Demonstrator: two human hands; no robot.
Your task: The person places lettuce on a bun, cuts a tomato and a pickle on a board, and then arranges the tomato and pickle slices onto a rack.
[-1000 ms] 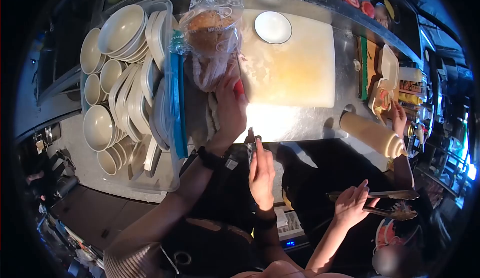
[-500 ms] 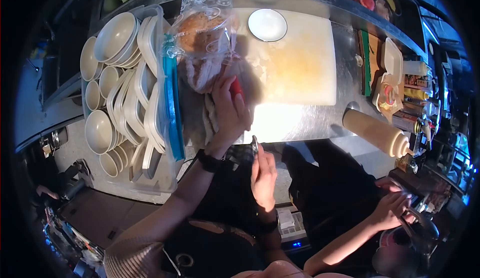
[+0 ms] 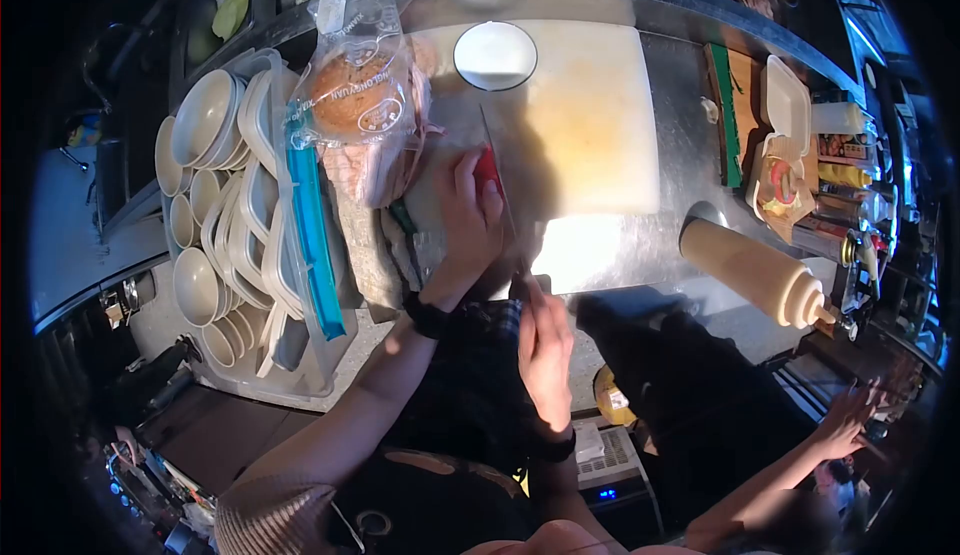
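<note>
My left hand (image 3: 468,220) is closed around a small red object (image 3: 487,170) at the left edge of the cutting board; fingers cover part of it. Along its right side runs a thin knife blade (image 3: 507,203), slanting down toward my right hand (image 3: 545,345). The right fingers are closed at the knife's lower end, below the counter's front edge; the handle is mostly hidden. Left of my left hand lie a clear printed bag with a seeded bun (image 3: 355,95), a pinkish wrapped bundle (image 3: 370,170) and a greyish cloth (image 3: 368,255).
A white dish (image 3: 495,55) rests on the white cutting board (image 3: 600,125). Stacked bowls (image 3: 205,115) fill a clear bin (image 3: 325,360) at left. At right are a squeeze bottle (image 3: 745,270), an open takeaway box (image 3: 785,105) with food, and another person's hand (image 3: 848,420).
The view has shifted slightly. A long thin blade now shows beside the red object, with my right hand close below. The other person's hand has moved right, away from a metal utensil.
</note>
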